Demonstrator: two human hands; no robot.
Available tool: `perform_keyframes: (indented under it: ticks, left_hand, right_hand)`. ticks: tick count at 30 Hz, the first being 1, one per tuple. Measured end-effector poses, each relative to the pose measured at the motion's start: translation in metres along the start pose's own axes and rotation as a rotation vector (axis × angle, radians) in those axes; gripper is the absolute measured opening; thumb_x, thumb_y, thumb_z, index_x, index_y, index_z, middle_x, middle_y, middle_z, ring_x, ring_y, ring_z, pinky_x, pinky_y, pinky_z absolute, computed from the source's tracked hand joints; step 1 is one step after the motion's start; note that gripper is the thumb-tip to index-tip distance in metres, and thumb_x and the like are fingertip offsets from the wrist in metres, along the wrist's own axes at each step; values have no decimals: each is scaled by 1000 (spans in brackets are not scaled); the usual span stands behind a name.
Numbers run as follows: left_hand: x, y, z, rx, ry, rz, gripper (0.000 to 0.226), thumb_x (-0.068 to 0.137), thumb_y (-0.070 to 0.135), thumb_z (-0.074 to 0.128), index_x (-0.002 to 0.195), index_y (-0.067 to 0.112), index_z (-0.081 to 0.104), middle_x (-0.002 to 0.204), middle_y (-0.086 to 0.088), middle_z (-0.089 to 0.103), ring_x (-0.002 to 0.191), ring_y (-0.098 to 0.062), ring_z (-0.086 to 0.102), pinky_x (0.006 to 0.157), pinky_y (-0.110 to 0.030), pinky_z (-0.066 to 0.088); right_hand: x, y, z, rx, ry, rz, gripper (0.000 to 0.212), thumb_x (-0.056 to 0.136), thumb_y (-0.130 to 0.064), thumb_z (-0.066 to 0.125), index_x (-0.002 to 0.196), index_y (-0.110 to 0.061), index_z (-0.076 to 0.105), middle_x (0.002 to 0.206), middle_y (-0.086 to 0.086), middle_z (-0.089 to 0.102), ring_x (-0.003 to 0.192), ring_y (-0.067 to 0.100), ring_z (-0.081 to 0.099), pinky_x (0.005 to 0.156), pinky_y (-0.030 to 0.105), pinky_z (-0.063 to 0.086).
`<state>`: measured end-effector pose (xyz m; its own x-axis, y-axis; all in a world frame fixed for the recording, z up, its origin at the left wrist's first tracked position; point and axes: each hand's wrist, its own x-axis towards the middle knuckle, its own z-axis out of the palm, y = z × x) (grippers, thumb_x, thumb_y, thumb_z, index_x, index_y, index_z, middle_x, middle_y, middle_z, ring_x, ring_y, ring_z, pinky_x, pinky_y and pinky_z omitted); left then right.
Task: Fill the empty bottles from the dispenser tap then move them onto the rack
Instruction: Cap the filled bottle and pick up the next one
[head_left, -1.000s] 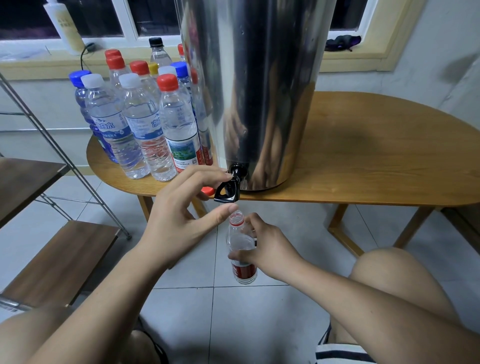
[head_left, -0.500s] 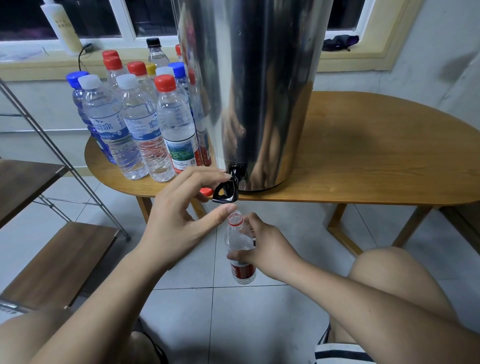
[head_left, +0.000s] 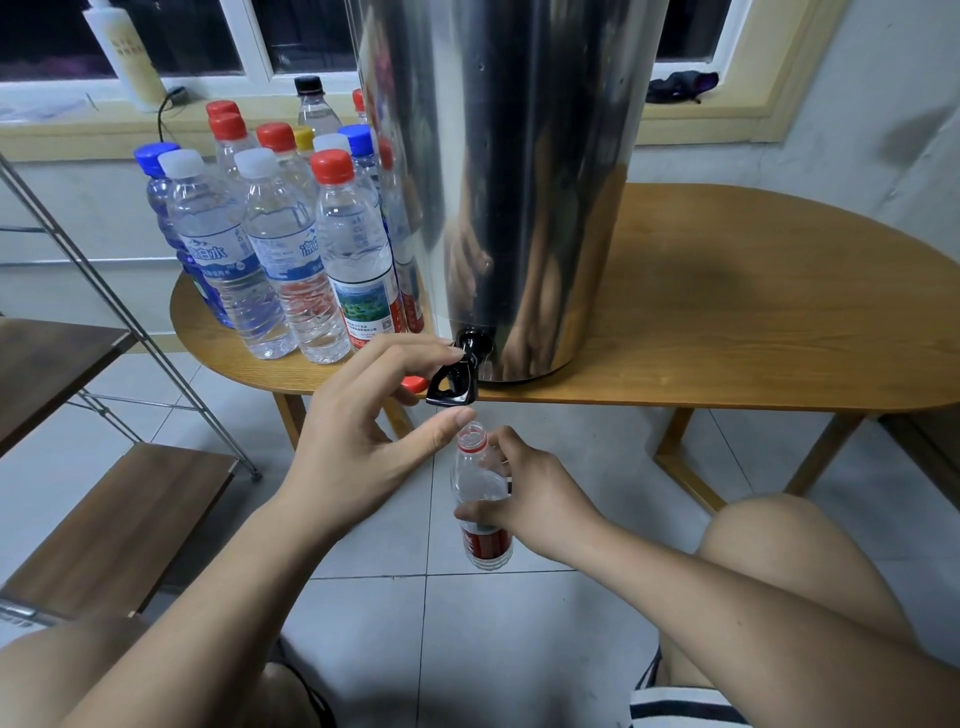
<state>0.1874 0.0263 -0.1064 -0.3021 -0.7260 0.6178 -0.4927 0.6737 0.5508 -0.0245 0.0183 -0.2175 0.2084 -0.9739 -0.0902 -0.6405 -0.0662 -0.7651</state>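
A tall steel dispenser (head_left: 519, 182) stands on the wooden table (head_left: 727, 312), its black tap (head_left: 457, 384) hanging over the front edge. My left hand (head_left: 363, 431) curls round the tap, fingertips on top of the lever and thumb just below the spout. Right under the spout, my right hand (head_left: 540, 504) grips an uncapped clear bottle with a red label (head_left: 480, 483) round its middle, upright. I cannot tell its water level. A red cap (head_left: 413, 383) lies on the table edge behind my left fingers.
Several capped bottles (head_left: 291, 249) stand clustered on the table left of the dispenser. A metal-framed rack with wooden shelves (head_left: 119, 519) stands at the left. My knee (head_left: 779, 545) is at the right, above tiled floor.
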Motion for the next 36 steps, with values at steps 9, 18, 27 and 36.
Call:
perform_keyframes:
  ticks: [9,18,27,36]
  left_hand:
    - [0,1,0,4,5,-2,39,95,33,83,128,15,73,131,3,70,126,-20,66,91,-36,57]
    - [0,0,1,3,11,-1,39,94,31,83,128,14,73,131,2,70,125,-21,66,91,-33,56]
    - [0,0,2,3,11,2,38,94,29,83,128,14,73,131,2,70,124,-21,66,91,-31,55]
    - [-1,0,2,1,13,5,38,95,29,83,127,14,73,130,2,70,123,-21,66,90,-33,56]
  right_hand:
    - [0,-2,0,-16,8,0,66,73,-53,93,116,-44,43,123,-10,69,108,12,68,92,34,59]
    - [-1,-2,0,-29,18,-20,65,75,-53,92,117,-45,43,124,-9,70,109,13,68,90,33,58]
    - [-1,-1,1,-23,8,-13,67,75,-54,92,123,-44,45,127,-8,70,111,15,68,94,40,60]
    - [-2,-1,1,-23,6,-17,69,75,-52,91,126,-40,47,123,-8,70,107,15,69,90,37,60]
